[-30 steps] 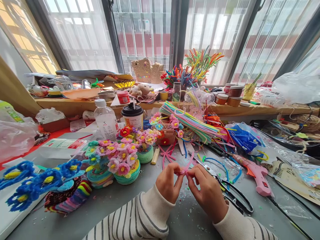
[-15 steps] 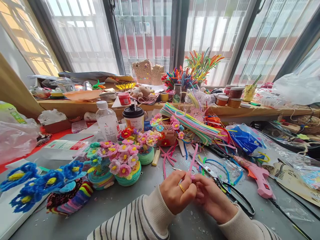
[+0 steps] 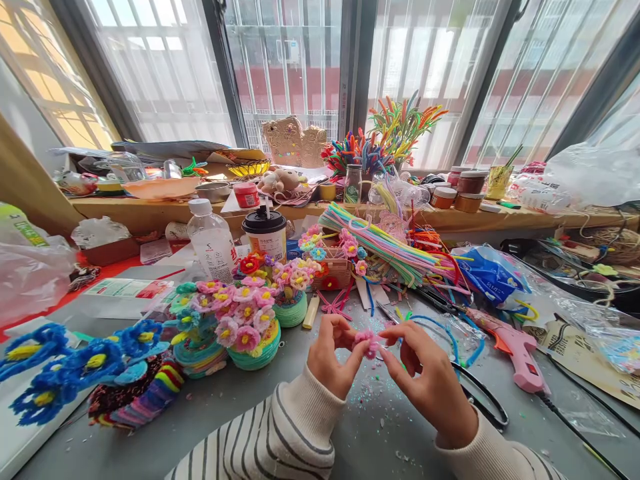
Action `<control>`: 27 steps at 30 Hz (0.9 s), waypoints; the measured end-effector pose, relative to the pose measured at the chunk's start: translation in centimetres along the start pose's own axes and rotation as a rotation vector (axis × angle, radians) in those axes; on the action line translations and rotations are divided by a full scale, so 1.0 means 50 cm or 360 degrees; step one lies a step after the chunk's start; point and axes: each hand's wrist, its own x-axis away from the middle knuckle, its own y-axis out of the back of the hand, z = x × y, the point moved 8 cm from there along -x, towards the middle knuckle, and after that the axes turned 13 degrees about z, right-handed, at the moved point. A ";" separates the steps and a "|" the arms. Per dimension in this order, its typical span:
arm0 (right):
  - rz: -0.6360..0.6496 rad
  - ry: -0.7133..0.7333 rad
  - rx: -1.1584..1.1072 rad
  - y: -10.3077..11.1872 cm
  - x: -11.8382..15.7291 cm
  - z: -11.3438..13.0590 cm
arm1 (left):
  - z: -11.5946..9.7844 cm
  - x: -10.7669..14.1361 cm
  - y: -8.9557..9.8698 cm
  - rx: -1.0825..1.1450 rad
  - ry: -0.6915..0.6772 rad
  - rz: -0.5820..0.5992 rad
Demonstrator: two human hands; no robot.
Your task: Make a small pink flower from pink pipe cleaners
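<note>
My left hand pinches a small pink pipe-cleaner flower by its left side, between thumb and fingers. At its right edge, the thumb and forefinger of my right hand close in on the same flower. It is held above the grey table. Behind my right hand lie black-handled scissors, partly hidden by it. Loose pink pipe cleaners and a blue pipe cleaner rest on the table beyond my hands.
Pots of pipe-cleaner flowers and a striped basket with blue flowers stand at left. A pink glue gun with its cord lies at right. Behind are a pipe-cleaner bundle, a bottle and a lidded cup.
The pink pipe cleaner, whose straight end stuck up before, now shows as a compact flower shape. My hands have moved slightly up and apart, with the fingers more spread around it.
</note>
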 end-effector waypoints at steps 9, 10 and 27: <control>0.0034 0.0280 0.0499 -0.018 0.006 0.020 | -0.001 0.004 -0.008 -0.0029 -0.0013 0.0046; 0.0013 0.0305 0.0541 -0.018 0.006 0.024 | -0.001 0.003 -0.010 -0.0027 -0.0023 0.0057; 0.0124 -0.0317 -0.0515 -0.046 -0.008 -0.050 | -0.100 0.040 -0.032 -0.0969 -0.0854 0.0115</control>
